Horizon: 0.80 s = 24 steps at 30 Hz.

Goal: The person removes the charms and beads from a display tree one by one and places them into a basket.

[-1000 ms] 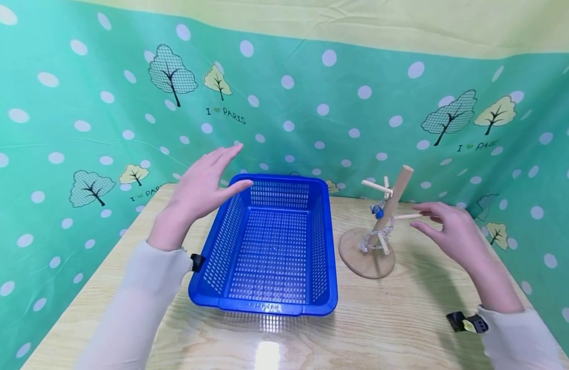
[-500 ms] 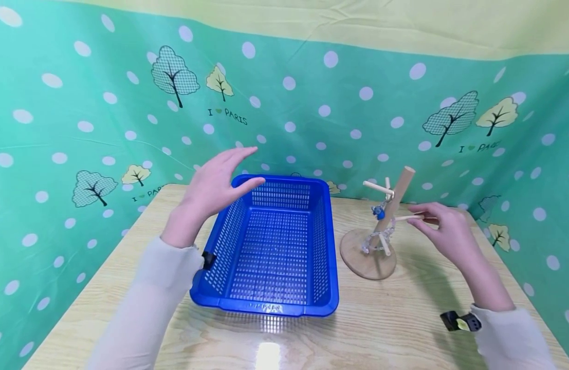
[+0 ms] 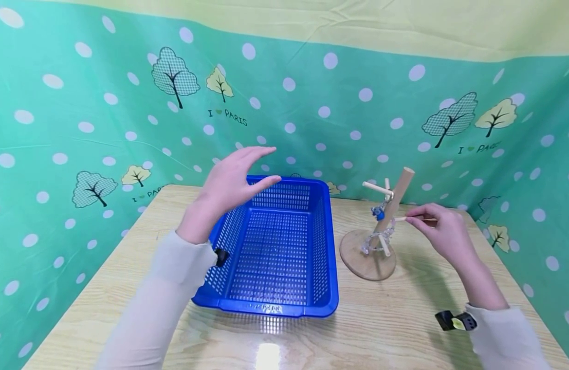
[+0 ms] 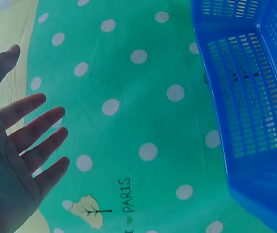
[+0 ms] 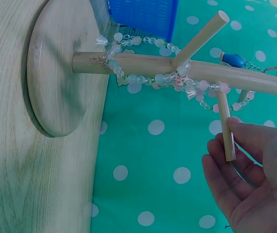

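Note:
A wooden peg stand (image 3: 396, 198) with a round base leans slightly at the right of the table. My right hand (image 3: 443, 228) is at one side peg (image 5: 226, 128), thumb on one side and fingers on the other, pinching it. On that peg hangs a beaded bracelet (image 5: 211, 86) of pink and clear beads. Another bracelet (image 5: 139, 79) with pale beads loops round the post lower down. A keychain with a blue charm (image 5: 233, 60) hangs from an upper peg. My left hand (image 3: 231, 180) hovers over the basket's left rim, fingers extended, thumb apart, holding nothing.
A blue perforated plastic basket (image 3: 334, 267) stands mid-table, left of the stand, with nothing inside. The light wood table (image 3: 372, 334) ends at a green dotted curtain (image 3: 289, 103) behind and at both sides.
My left hand has moved right, from beside the basket to over its left part. My right hand has slid slightly left along the peg and its thumb and fingers have closed on it.

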Tool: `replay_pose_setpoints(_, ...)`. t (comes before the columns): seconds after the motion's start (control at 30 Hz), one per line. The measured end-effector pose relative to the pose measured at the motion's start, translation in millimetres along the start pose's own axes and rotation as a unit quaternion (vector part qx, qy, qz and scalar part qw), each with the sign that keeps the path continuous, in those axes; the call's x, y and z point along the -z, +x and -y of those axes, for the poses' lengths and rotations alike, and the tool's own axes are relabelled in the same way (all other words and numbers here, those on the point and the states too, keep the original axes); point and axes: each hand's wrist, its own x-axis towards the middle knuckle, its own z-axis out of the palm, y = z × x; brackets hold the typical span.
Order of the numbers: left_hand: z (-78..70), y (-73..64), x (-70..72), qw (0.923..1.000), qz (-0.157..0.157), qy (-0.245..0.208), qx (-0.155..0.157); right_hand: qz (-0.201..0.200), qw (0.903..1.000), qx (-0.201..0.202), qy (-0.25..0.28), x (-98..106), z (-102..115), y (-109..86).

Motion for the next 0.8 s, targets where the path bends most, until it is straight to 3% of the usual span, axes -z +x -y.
replay_pose_setpoints(0.23, -10.7, 7.0, -6.8, 0.9998, -0.007, -0.011, -0.017, -0.004, 0.9999, -0.004, 0.009, -1, -2, 0.2)
replay_pose_setpoints(0.57, -23.1, 14.8, -18.2, 0.9992, 0.007, -0.016, -0.036, 0.016, 0.9996, -0.02, 0.009, 1, -1, 2.7)
replay_pose_setpoints(0.8, -33.5, 20.2, -29.3, 0.9973, 0.029, -0.047, -0.049, 0.023, 0.999, -0.033, 0.018, 2, 0, 3.3)
